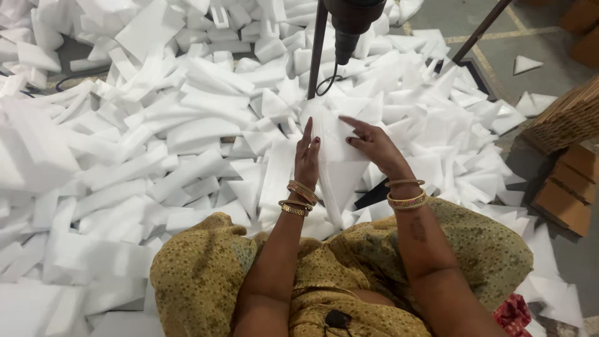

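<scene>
— Now, hands? Left hand (pixel 306 157) and right hand (pixel 372 144), fingers gripping a foam sheet (pixel 334 140), under the black tool (pixel 349 28).
— Progress? Heaps of foam offcuts (pixel 187 118) already around; this sheet apparently mid-work.

white foam sheet (pixel 334 140) among white foam offcuts (pixel 187 125) — mustard-yellow dress (pixel 206 274) with a fine dotted pattern, gold bangles (pixel 407 198), grey floor (pixel 536 37), brown cardboard (pixel 571 187) — a red patterned cloth (pixel 513 313).
</scene>
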